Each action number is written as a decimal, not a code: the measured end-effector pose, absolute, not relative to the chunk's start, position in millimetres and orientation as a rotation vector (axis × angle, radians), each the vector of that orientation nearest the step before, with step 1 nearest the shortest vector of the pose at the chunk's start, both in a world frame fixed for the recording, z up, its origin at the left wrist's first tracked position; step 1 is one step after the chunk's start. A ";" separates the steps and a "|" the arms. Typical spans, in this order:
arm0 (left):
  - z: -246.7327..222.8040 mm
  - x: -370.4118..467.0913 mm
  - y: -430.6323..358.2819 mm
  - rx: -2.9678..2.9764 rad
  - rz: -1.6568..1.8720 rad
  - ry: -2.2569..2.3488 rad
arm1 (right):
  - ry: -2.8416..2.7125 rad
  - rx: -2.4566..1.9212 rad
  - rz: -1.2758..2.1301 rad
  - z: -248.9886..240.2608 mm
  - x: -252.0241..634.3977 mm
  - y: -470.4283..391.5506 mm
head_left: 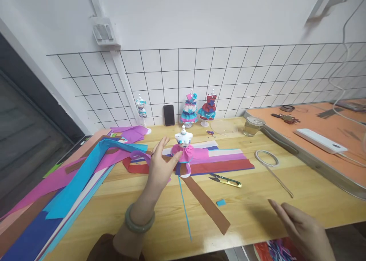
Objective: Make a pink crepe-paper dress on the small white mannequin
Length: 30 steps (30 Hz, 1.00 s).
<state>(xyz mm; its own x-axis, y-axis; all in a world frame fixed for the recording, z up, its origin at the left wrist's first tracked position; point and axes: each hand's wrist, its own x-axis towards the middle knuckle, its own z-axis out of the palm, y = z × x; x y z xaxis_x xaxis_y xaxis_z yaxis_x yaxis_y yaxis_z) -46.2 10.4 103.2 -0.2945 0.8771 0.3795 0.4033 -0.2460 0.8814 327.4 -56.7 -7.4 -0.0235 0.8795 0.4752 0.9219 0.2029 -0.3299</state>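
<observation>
A small white dress-form mannequin (183, 138) stands on the table in front of me, wearing a pink ruffled skirt (183, 152). At its left side is my left hand (160, 164), fingers apart and thumb at the skirt's edge; I cannot tell whether the thumb touches it. My right hand (304, 228) is over the front right of the table, index finger stretched out, with nothing visible in it. Around the mannequin's base lie a brown paper strip (207, 205), a thin blue strip (184, 209) and a red strip (223, 167). Yellow-handled thread snips (226, 180) lie to its right.
Along the tiled wall stand three dressed mannequins, one red and blue (209, 108), and a phone (169, 115). Long coloured strips (77, 173) cover the left side. A tape roll (266, 158), a lidded cup (253, 126) and a white power strip (320, 141) are at right.
</observation>
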 end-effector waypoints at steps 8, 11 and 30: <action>117.6 -41.0 29.2 1.578 1.517 1.544 | -2.081 -1.442 -0.007 -30.1 302.8 -55.4; 116.4 -41.7 33.2 1.561 1.451 1.521 | -2.146 -1.361 0.010 -30.2 298.1 -54.2; 102.2 -45.7 47.9 1.614 1.424 1.209 | -2.351 -1.416 0.412 -7.5 237.6 -36.9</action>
